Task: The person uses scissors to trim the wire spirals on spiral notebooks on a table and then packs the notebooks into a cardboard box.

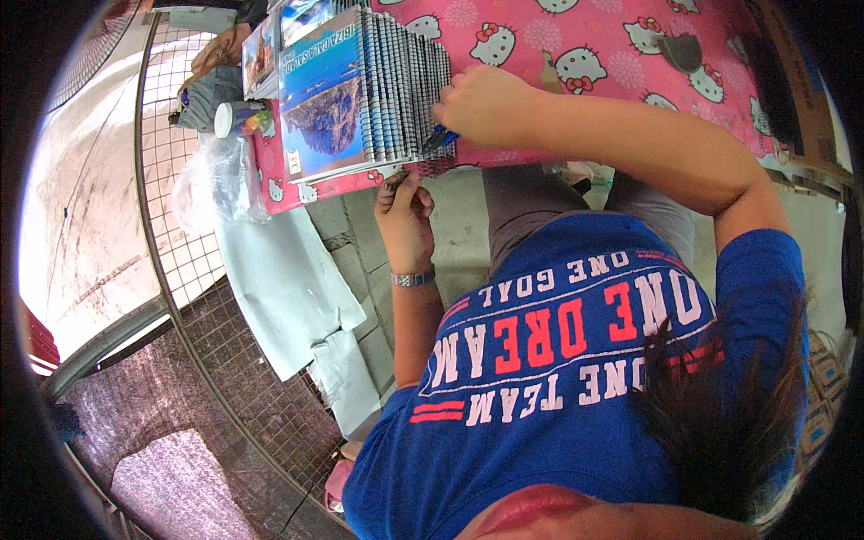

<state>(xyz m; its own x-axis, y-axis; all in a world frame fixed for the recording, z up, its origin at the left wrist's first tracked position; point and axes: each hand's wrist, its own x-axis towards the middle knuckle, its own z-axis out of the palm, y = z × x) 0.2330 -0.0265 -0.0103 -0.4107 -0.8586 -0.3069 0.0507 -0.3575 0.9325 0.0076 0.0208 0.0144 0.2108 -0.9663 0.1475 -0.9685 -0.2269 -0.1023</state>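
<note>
Notebooks (324,108): stacked near the near-left corner of the worktop (612,36), blue-covered, their spirals (405,99) toward the right; the lower end of the stack lies just beside the near edge
Right hand (486,106): closed around a blue tool (439,138) at the near end of the spirals; the tool's kind is mostly hidden
Left hand (405,205): fingers curled at the near edge, under the spiral ends; whether it pinches a wire, I cannot tell
Spirals: the step looks like work on the wire ends; best to steady one end at a time, set the tool on wire only, clear of pages and fingertips, and keep the stack square
Cup (243,120): white at one end, colourful around the side, by the left edge; contents hidden
Bag (220,184): clear plastic, crumpled, beside the near-left corner; no contents can be made out
</note>
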